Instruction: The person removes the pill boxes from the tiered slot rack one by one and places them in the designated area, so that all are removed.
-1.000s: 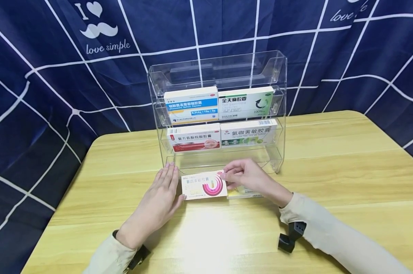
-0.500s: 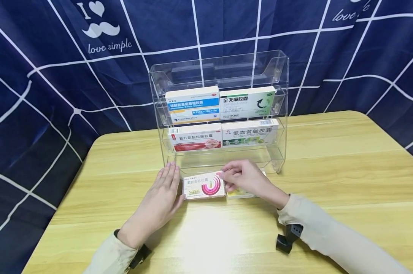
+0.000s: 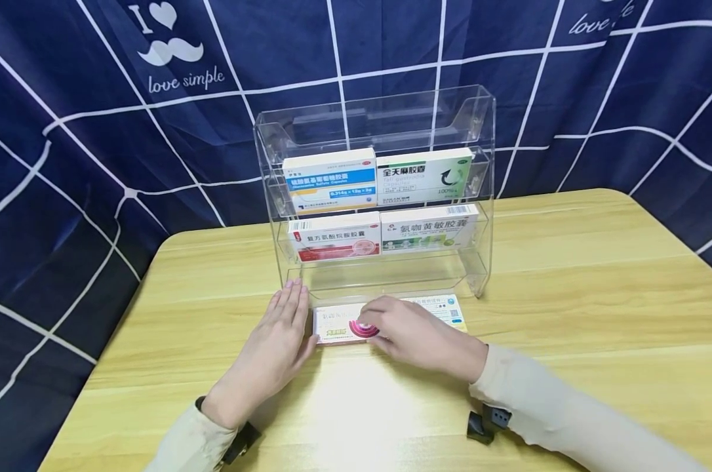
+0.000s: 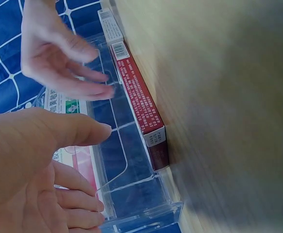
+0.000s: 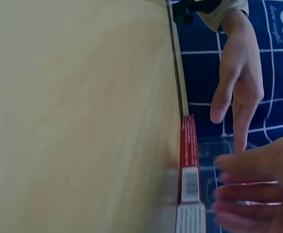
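Observation:
A white box with pink rings lies flat on the table, end to end with a white and yellow box. In the left wrist view the first box's red side shows. My left hand rests by its left end, fingers straight and together. My right hand is over the boxes, covering part of both. In the right wrist view, the fingers of my right hand are apart with nothing between them, beside the red box edge.
Behind the hands stands a clear acrylic rack. Its middle tiers hold a blue and white box, a green and white box, a red and white box and another white box. A dark checked cloth hangs behind.
My right hand has let go of the ringed box's right end and moved left over it, uncovering more of the white and yellow box. My left hand has stayed in place.

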A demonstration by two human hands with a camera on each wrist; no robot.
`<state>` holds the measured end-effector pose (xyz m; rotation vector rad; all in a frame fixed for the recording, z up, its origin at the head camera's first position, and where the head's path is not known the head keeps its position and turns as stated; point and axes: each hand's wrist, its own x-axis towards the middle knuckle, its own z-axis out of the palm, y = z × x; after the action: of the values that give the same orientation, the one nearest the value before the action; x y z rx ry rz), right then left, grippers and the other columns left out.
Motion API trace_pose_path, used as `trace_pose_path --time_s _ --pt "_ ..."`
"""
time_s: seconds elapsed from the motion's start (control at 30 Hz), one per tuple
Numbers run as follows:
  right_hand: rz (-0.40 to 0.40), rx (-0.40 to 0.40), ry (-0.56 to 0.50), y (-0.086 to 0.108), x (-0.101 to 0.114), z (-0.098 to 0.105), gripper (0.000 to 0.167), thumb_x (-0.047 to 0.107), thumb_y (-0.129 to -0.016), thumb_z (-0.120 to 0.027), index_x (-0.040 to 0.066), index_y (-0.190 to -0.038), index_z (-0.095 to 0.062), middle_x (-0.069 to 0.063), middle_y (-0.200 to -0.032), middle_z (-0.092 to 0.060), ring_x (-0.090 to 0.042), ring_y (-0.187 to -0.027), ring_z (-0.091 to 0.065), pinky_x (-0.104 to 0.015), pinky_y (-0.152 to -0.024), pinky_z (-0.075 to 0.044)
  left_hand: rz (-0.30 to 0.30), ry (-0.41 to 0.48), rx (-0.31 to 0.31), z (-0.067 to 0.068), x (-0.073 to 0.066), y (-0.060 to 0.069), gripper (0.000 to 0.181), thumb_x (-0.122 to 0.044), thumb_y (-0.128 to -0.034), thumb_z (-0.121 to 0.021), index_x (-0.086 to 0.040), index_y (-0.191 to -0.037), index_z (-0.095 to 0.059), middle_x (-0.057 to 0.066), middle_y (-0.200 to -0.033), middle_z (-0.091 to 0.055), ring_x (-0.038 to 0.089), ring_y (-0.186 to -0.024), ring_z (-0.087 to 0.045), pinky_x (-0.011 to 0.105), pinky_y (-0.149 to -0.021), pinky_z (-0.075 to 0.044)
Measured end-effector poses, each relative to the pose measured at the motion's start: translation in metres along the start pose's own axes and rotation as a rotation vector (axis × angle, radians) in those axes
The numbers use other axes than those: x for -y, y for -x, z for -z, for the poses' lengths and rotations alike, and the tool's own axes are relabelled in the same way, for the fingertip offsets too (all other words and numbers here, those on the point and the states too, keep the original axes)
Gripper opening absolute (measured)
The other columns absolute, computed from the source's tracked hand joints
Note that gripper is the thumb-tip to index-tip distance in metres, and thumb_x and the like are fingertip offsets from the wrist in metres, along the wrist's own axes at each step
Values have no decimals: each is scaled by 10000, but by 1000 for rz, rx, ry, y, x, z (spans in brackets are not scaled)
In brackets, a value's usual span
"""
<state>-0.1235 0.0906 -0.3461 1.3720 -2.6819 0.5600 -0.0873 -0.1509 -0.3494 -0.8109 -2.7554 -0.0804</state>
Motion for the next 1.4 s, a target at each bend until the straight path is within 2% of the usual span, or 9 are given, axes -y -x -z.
trace_pose_path --time_s 0.1,0.27,0.43,0.67,0.9,1.07,1.2,1.27,1.4 --pt "-10 69 74 -2 2 -6 158 84 -769 -786 80 -893 -688 -48 -962 -673 -187 -891 -611 -280 -746 -558 1 2 9 -1 0 0 700 -251 -896 -673 185 -1363 -389 366 -1419 -365 467 -1339 -355 511 -1121 -289" --pt "-58 27 130 -3 3 -10 144 77 -740 -807 92 -808 -681 -29 -874 -645 -180 -803 -565 -269 -633 -523 -1 3 10 -1 -1 0 698 -248 -898 -670 186 -1365 -386 368 -1420 -363 469 -1340 -351 513 -1120 -289" --pt "-87 10 141 -3 4 -8 144 89 -731 -812 74 -776 -676 -37 -845 -635 -174 -774 -558 -250 -608 -517 1 -1 15 -1 -1 -1 692 -245 -901 -665 184 -1366 -386 364 -1425 -361 463 -1347 -342 511 -1122 -285" --pt "-80 12 233 -1 5 -7 169 160 -731 -831 67 -751 -692 -28 -800 -649 -184 -736 -572 -319 -721 -526 3 -5 27 -1 -1 -2 686 -250 -908 -655 181 -1369 -386 360 -1430 -357 459 -1351 -340 508 -1123 -284" --pt "-65 -20 194 3 3 -5 148 89 -722 -812 69 -815 -699 -30 -830 -662 -199 -809 -614 -342 -788 -541 -10 -14 18 -2 0 -2 684 -251 -906 -657 183 -1364 -392 362 -1425 -362 463 -1343 -352 510 -1119 -296" --pt "12 86 253 5 8 -7 293 126 -837 -730 -5 -1095 -685 -152 -1140 -665 -307 -1097 -612 -403 -989 -485 -1 -11 16 -1 0 -1 689 -244 -896 -672 186 -1359 -397 363 -1424 -364 463 -1345 -348 510 -1121 -290" --pt "-39 259 338 4 25 -8 419 29 -915 -600 -17 -1329 -554 -183 -1377 -527 -337 -1265 -504 -408 -1056 -418 6 -16 10 0 0 0 681 -232 -890 -676 185 -1353 -405 364 -1417 -373 464 -1340 -357 511 -1117 -299" --pt "-76 316 377 3 31 -8 464 -30 -904 -578 -12 -1364 -519 -175 -1420 -483 -326 -1300 -470 -394 -1075 -396 9 -18 11 0 0 0 680 -233 -892 -674 185 -1355 -403 364 -1420 -370 464 -1342 -353 512 -1118 -297" --pt "-101 329 402 3 33 -9 473 -44 -889 -588 -5 -1357 -528 -164 -1420 -485 -306 -1307 -468 -381 -1094 -374 5 -21 16 -1 0 0 691 -239 -889 -679 185 -1357 -400 365 -1421 -366 465 -1341 -353 511 -1118 -297"
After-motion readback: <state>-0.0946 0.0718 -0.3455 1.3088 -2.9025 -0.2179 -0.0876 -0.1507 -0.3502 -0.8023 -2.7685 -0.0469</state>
